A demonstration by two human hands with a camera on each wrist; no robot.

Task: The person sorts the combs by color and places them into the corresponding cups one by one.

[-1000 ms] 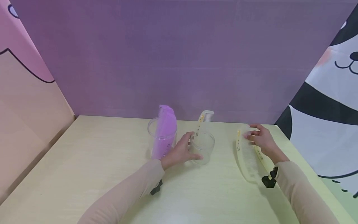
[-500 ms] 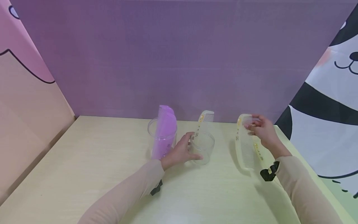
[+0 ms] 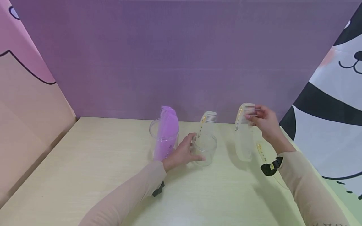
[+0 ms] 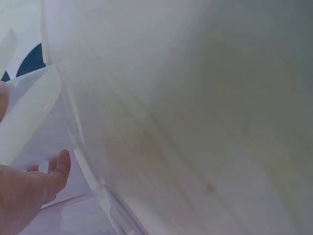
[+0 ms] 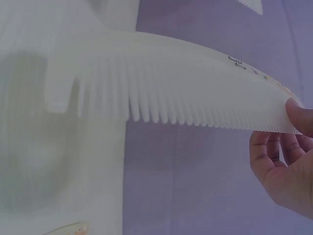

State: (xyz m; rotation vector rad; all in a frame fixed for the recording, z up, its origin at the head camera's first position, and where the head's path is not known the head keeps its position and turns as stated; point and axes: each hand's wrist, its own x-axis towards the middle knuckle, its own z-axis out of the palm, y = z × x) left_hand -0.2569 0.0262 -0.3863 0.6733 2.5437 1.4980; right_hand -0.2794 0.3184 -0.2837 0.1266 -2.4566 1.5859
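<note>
My right hand [image 3: 268,124] pinches a whitish, see-through comb [image 3: 244,138] near its upper end, holding it upright over the right side of the table. In the right wrist view the comb [image 5: 171,63] stretches away from the thumb and fingers, teeth down. My left hand [image 3: 183,153] grips a clear plastic cup [image 3: 209,152], fingers behind it and thumb in front. A similar pale comb [image 3: 204,124] with a yellow print leans inside that cup. Under my right wrist, another pale comb [image 3: 261,153] lies on the table, partly hidden by the sleeve.
To the left of my left hand stands a second clear cup [image 3: 152,131] with purple combs [image 3: 169,125] in it. The pale wooden table [image 3: 93,163] ends at a purple back wall [image 3: 181,62]. Printed side panels, one with a panda [image 3: 328,94], flank it.
My right hand has raised the comb from the table, bringing it upright and slightly leftward. The comb left lying beneath shows more. My left hand and its cup have stayed put.
</note>
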